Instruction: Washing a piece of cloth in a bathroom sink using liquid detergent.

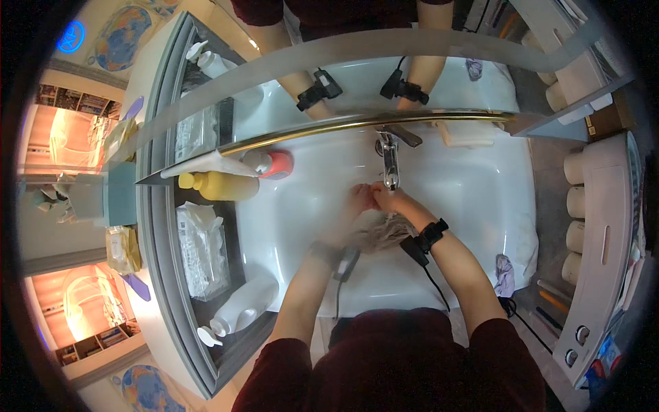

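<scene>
Both of my hands are together over a white sink (309, 216), just below the chrome faucet (391, 165). My left hand (359, 201) is partly blurred by a smudge in the view and touches my right hand (385, 196) near the spout. Whether either holds something between the fingers is hidden. Below them in the basin lies a wet, greyish-beige cloth or fibrous item (388, 233). Each wrist wears a black strap with a cabled device. A pale folded cloth (466, 133) rests on the sink's back rim, right of the faucet.
A red-and-white bottle (278, 165) stands at the sink's back left. Left of the basin are a yellow bottle (221, 186), a plastic-wrapped pack (202, 250) and an open white bottle (247, 306). A purple cloth (505, 275) lies on the right rim. A mirror's gold edge (360, 122) crosses behind.
</scene>
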{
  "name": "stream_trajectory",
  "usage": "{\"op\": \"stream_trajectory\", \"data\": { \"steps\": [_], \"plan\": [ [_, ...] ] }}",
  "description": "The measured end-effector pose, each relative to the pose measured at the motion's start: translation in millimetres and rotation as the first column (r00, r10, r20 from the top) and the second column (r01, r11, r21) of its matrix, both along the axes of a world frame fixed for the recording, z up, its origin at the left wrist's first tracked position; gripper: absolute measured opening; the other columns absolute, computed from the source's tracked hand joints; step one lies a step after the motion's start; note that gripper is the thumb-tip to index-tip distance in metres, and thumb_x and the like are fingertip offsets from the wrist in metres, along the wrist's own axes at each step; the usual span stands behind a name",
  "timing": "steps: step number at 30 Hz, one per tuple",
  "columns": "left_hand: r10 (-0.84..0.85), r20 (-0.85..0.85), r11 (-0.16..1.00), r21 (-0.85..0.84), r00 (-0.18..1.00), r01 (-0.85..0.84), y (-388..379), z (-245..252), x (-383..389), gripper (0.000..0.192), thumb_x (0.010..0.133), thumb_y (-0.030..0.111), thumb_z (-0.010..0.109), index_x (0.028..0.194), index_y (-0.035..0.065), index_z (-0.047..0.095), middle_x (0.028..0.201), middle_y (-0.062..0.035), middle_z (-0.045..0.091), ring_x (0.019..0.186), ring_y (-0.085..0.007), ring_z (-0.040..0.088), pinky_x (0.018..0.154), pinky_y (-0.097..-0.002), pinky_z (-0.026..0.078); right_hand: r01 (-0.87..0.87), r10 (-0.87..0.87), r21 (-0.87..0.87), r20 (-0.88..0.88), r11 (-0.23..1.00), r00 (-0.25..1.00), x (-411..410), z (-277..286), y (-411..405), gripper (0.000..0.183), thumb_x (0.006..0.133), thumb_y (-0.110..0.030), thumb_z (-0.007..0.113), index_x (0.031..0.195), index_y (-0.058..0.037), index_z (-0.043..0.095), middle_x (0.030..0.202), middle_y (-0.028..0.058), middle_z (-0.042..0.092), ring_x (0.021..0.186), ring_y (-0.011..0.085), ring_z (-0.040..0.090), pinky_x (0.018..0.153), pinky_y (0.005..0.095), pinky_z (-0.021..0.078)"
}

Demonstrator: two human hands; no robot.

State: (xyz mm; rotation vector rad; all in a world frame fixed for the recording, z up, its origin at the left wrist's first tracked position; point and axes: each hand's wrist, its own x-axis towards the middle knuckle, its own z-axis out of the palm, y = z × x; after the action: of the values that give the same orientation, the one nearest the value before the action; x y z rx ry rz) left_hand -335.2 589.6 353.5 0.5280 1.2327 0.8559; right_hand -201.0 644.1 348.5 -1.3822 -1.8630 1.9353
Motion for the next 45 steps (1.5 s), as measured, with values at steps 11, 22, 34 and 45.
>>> {"op": "stream_trajectory", "data": {
  "steps": [11, 22, 34, 45],
  "plan": [
    [-0.094, -0.045, 0.988, 0.115, 0.995, 0.099, 29.8, -5.7, 48.6, 0.032, 0.09, 0.025, 0.044, 0.11, 0.0003, 0.047, 0.086, -0.0056, 0.058, 0.075, -0.0133, 0.056, 0.065, -0.0278, 0.047, -0.235, 0.05, 0.515, 0.349, 0.824, 0.936, 39.0, 26.8, 6.9, 0.018, 0.082, -0.012, 0.044, 0.092, -0.0026, 0.055, 0.073, 0.0075, 0.06, 0.065, 0.0148, 0.056, 0.056, 0.029, 0.0463],
    [-0.241, 0.18, 0.97, 0.01, 0.954, 0.243, 34.4, 8.3, 75.7, 0.049, 0.086, 0.045, 0.046, 0.105, 0.0014, 0.054, 0.097, -0.0079, 0.059, 0.089, -0.0172, 0.055, 0.078, -0.027, 0.042, 0.172, -0.252, 0.48, 0.107, 0.861, 0.962, 89.7, 14.3, -39.7, 0.019, 0.079, -0.01, 0.046, 0.091, -0.0017, 0.057, 0.08, 0.0179, 0.06, 0.073, 0.0316, 0.059, 0.063, 0.0387, 0.0466],
    [-0.371, -0.483, 0.929, -0.203, 0.793, 0.31, -96.8, -10.9, 42.9, 0.05, 0.087, 0.045, 0.043, 0.122, 0.0099, 0.039, 0.122, -0.0087, 0.04, 0.114, -0.0228, 0.034, 0.091, -0.034, 0.036, -0.206, -0.276, 0.627, 0.582, 0.751, 0.765, 101.7, -124.5, -118.1, 0.037, 0.08, -0.025, 0.054, 0.111, -0.0054, 0.048, 0.11, 0.0188, 0.049, 0.086, 0.0374, 0.05, 0.075, 0.0437, 0.0415],
    [0.29, 0.278, 0.956, -0.045, 0.916, -0.29, -129.6, -99.7, 12.4, 0.051, 0.09, 0.02, 0.037, 0.134, 0.0, 0.021, 0.132, -0.0144, 0.032, 0.12, -0.0228, 0.035, 0.1, -0.0329, 0.028, 0.079, -0.081, 0.141, 0.009, 0.987, 0.997, 4.5, 42.5, -148.0, 0.036, 0.08, -0.032, 0.052, 0.106, -0.0074, 0.05, 0.096, 0.0205, 0.056, 0.088, 0.0373, 0.054, 0.073, 0.0414, 0.043]
  ]
}}
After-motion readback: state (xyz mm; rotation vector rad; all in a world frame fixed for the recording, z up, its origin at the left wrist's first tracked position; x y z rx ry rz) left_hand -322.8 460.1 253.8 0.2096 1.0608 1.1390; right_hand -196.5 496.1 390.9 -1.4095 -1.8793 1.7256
